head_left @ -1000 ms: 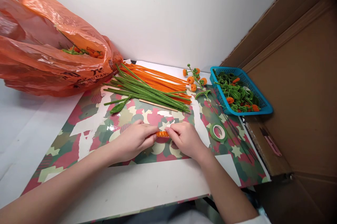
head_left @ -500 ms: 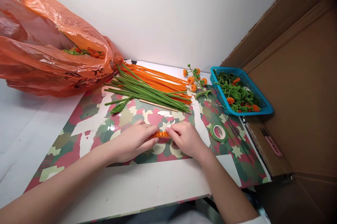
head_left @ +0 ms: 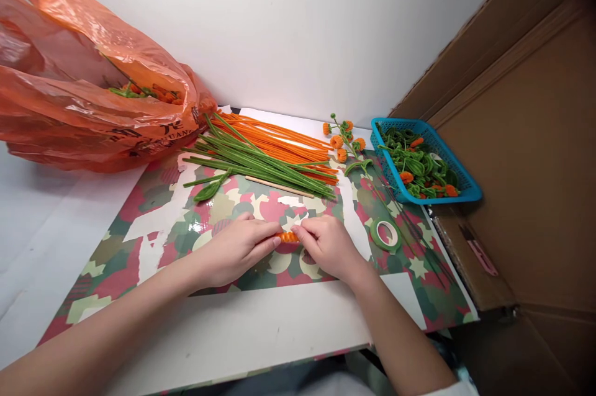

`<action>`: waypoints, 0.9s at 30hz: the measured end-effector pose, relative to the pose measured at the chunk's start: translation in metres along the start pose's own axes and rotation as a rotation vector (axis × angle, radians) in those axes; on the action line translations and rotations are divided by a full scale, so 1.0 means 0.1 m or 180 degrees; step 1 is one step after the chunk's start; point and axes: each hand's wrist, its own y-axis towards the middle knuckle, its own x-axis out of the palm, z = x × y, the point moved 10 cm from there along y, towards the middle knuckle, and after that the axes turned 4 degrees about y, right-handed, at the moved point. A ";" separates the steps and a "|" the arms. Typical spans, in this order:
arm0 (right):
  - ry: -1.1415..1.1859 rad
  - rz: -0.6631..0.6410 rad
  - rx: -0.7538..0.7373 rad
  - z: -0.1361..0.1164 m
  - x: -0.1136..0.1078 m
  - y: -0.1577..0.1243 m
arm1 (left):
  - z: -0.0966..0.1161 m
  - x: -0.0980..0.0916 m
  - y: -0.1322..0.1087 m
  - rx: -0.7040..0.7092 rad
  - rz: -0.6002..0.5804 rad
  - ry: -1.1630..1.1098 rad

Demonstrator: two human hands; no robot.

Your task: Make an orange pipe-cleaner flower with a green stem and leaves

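Note:
Between my two hands is a short coiled piece of orange pipe cleaner (head_left: 288,238), held just above the patterned board. My left hand (head_left: 242,247) is closed on its left end, thumb and fingers pinching it. At the other end my right hand (head_left: 328,244) pinches it between thumb and curled fingers. Both ends of the coil are hidden by my fingers. Beyond my hands lie green pipe cleaners (head_left: 265,163) partly across a bundle of orange pipe cleaners (head_left: 279,135). A thin wooden stick (head_left: 279,187) rests along their near edge, with a green leaf (head_left: 210,190) to its left.
An orange plastic bag (head_left: 93,129) stands at the back left. To the right are a blue basket (head_left: 428,200) of green and orange pieces, a green tape roll (head_left: 385,234), an orange-flowered stem (head_left: 342,141) and a pink cutter (head_left: 482,256). Cardboard (head_left: 526,135) walls the right side.
My left thumb and fingers have shifted slightly on the orange coil, so a little less of it shows. The view has moved a touch; everything else lies as before.

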 end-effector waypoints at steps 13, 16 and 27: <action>0.0161 0.0209 -0.0068 -0.02 -0.10 -0.01 | 0.01 -0.18 -0.05 0.0106 0.0328 0.0204; 0.0327 0.0600 -0.0010 0.05 -0.26 -0.02 | -0.01 -0.52 -0.13 0.0222 0.1071 0.0174; 0.1352 0.0916 0.0664 0.43 -0.35 -0.02 | -0.10 -0.90 -0.33 0.0415 0.2283 -0.0057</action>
